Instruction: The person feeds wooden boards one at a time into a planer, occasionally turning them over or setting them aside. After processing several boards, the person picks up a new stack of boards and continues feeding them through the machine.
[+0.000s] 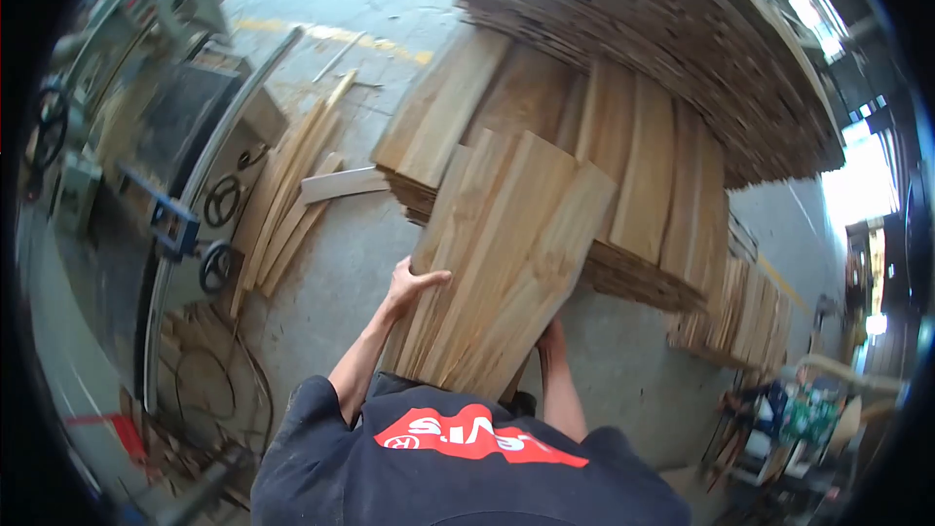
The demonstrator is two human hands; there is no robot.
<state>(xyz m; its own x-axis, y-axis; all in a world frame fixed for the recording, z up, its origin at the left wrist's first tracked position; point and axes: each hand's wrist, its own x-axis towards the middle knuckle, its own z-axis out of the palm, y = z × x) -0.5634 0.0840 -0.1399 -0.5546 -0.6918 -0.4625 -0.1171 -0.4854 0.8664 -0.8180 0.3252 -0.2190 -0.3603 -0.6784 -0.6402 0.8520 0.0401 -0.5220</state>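
Several wooden boards (487, 263) lie side by side between my hands, their near ends against my body and their far ends over a stack of planks (633, 166). My left hand (413, 284) grips the left edge of these boards, with the thumb on top and the fingers hidden underneath. On the right edge, lower down, my right hand (551, 333) holds the boards from the side; most of its fingers are hidden behind them.
Above the planks rises a tall stack of thin boards (662, 29). A machine with handwheels (216, 268) stands at the left, with loose wood strips (292, 205) on the floor beside it. Another wood stack (750, 317) and a cluttered pile (794, 419) are at the right.
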